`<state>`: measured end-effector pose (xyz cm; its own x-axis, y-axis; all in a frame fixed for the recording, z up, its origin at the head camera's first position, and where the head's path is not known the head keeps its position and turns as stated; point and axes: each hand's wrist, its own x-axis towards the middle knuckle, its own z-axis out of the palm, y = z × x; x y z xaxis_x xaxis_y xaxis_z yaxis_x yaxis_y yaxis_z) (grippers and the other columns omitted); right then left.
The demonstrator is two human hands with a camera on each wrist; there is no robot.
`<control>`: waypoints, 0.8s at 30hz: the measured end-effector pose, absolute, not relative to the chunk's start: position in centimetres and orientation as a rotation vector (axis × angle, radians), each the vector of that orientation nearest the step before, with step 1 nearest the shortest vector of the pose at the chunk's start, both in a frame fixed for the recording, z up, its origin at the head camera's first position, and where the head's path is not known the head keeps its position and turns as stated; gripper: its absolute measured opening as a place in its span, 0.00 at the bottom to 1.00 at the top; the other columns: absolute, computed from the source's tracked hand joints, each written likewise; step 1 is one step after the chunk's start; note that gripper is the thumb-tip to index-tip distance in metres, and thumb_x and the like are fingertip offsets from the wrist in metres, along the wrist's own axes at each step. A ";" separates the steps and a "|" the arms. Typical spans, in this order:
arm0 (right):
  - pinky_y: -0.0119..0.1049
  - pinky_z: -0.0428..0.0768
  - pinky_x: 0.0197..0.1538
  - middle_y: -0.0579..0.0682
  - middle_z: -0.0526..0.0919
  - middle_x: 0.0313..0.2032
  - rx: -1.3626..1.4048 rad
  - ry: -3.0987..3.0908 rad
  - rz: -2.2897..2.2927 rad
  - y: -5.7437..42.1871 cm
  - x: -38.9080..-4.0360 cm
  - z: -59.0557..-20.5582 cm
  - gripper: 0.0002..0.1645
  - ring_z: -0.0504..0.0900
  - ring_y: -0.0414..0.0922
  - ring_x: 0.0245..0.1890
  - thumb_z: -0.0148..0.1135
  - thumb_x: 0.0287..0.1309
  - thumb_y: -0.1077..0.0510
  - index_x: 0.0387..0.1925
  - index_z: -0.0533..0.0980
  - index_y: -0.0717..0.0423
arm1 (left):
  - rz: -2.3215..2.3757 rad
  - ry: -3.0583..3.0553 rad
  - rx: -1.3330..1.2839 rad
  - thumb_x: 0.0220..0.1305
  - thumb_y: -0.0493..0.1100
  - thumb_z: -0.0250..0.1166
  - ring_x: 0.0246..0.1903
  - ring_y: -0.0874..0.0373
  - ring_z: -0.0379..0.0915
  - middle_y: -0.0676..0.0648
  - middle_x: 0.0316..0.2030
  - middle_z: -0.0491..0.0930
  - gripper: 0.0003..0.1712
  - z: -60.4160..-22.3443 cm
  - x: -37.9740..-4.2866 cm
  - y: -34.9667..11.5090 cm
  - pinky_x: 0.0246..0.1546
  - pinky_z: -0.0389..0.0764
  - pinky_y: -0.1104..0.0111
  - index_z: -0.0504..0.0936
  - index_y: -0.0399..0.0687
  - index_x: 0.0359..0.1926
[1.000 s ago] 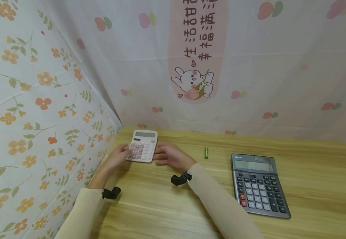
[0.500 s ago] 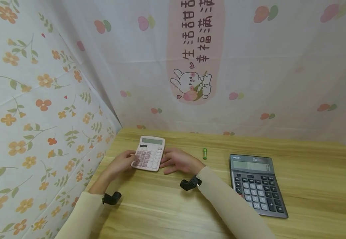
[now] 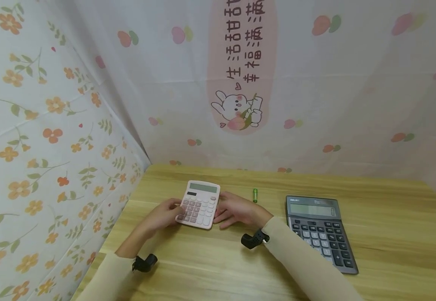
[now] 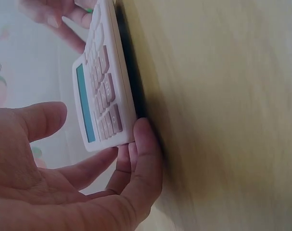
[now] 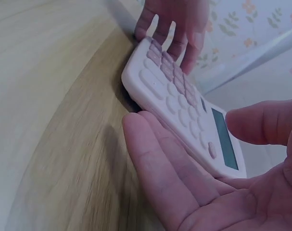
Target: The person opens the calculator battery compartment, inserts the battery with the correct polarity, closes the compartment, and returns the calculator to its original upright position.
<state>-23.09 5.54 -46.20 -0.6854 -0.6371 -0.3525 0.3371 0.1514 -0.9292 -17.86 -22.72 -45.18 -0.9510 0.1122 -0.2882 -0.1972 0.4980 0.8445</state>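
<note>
A pink-white calculator (image 3: pixel 199 205) with a teal display lies between both hands on the wooden table, its keys facing up. At its left edge is my left hand (image 3: pixel 167 215); in the left wrist view the fingertips (image 4: pixel 143 130) touch its lower side edge, thumb raised apart from it. Along the right edge lies my right hand (image 3: pixel 238 209), and in the right wrist view its fingers (image 5: pixel 160 168) stretch beside the calculator, the thumb in front of the display. Whether the calculator's underside is lifted, I cannot tell.
A green battery (image 3: pixel 255 195) lies beyond the right hand. The larger grey calculator (image 3: pixel 316 213) is on the right, partly hidden by the right sleeve (image 3: pixel 308 259). Printed cloth (image 3: pixel 157 96) hangs behind the table (image 3: pixel 203 267) and a floral cloth (image 3: pixel 52 167) stands at its left.
The pink-white calculator has moved to the right and closer to me, with both hands moving along at its sides. The battery and the grey calculator stay in place; the view has shifted slightly.
</note>
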 end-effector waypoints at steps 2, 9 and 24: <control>0.48 0.90 0.46 0.68 0.83 0.49 -0.272 1.686 -1.634 6.0 -22.8 -46.2 0.44 0.90 0.56 0.47 0.53 0.76 0.64 0.87 0.49 0.60 | 1.436 2.437 -0.061 0.77 0.45 0.64 0.50 0.47 0.82 0.32 0.57 0.80 0.34 -45.2 -17.4 -22.2 0.52 0.88 0.56 0.72 0.26 0.74; 0.49 0.91 0.46 0.70 0.83 0.49 -0.243 1.717 -1.606 7.9 -21.9 -46.0 0.46 0.91 0.58 0.46 0.54 0.75 0.62 0.86 0.46 0.58 | 1.467 2.402 -0.012 0.76 0.43 0.66 0.48 0.48 0.83 0.32 0.55 0.80 0.32 -45.1 -16.3 -20.6 0.48 0.89 0.56 0.74 0.25 0.71; 0.45 0.91 0.45 0.69 0.85 0.45 -0.195 1.750 -1.595 11.5 -19.9 -45.8 0.46 0.91 0.56 0.41 0.53 0.76 0.64 0.85 0.44 0.62 | 1.511 2.316 0.042 0.76 0.42 0.69 0.42 0.52 0.82 0.37 0.48 0.78 0.29 -45.2 -14.8 -17.9 0.45 0.90 0.58 0.74 0.25 0.67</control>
